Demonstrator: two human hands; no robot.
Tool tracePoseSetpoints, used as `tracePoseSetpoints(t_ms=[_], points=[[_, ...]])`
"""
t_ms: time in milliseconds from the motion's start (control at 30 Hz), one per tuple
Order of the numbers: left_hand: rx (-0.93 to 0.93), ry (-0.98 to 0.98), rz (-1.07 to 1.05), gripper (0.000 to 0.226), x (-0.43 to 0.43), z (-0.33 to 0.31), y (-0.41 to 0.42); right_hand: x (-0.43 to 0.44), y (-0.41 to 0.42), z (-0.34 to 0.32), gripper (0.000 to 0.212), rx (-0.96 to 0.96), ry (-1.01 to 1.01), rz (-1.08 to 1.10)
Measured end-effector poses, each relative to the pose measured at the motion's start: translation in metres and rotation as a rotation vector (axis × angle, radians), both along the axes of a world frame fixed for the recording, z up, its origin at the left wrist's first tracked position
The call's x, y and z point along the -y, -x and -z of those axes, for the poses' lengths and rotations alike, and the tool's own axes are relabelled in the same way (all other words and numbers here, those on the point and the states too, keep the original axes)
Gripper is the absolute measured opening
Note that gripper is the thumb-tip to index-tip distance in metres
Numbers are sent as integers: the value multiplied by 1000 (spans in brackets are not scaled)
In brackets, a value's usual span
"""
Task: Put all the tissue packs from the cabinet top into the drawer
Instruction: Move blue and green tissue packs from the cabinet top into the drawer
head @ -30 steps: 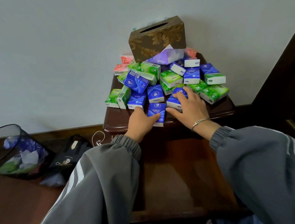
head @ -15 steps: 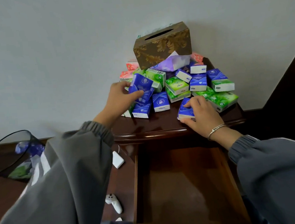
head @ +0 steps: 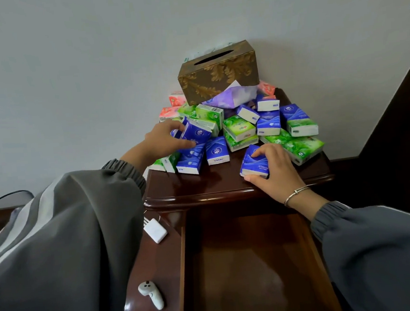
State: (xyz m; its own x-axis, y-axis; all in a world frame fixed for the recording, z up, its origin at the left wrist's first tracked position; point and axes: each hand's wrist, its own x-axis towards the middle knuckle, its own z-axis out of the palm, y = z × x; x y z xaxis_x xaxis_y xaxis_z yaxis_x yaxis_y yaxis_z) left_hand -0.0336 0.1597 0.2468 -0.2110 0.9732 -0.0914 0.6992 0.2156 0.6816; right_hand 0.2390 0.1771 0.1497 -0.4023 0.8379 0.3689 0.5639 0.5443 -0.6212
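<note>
Head view: pile [head: 240,128] sitting on surface [head: 213,183], drawer [head: 244,262] standing open below.
Left grip [head: 166,141] is curling round a blue pack [head: 197,136] at the pile's left side; right grip [head: 275,172] is clasping a second pack [head: 253,165] near the surface's front edge.

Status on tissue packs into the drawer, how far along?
Barely started. Done: the drawer is open, with no packs visible inside. In hand: the right hand grips the front blue pack near the cabinet top edge; the left hand grips a second blue pack in the pile. Left: that whole pile of blue, green and pink packs.
</note>
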Motion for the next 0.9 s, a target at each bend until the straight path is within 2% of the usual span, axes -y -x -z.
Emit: tracePoseSetpoints(t_ms=[167, 200, 300, 400, 533, 633, 767, 900], points=[[34, -340, -30, 24, 18, -17, -17, -1, 0, 3, 51, -53, 26, -10], [107, -408, -41, 23, 27, -21, -20, -1, -1, 4, 51, -58, 21, 3], [483, -606, -85, 22, 69, -27, -29, -1, -2, 7, 53, -66, -18, 46], [764, -740, -227, 23, 118, -11, -31, 1, -4, 6, 58, -73, -14, 60], [1013, -684, -511, 18, 181, 47, -33, 20, -7, -2, 68, -192, 29, 67], [1108, -552, -700, 10, 219, 95, -36, 59, -12, -4, 70, -243, 48, -12], [1161, -333, -866, 7, 249, 150, -36, 126, -13, 21, 73, -83, 196, -266], [1133, -214, -958, 9, 256, 183, -32, 161, 3, 71, 74, 140, 345, -357]])
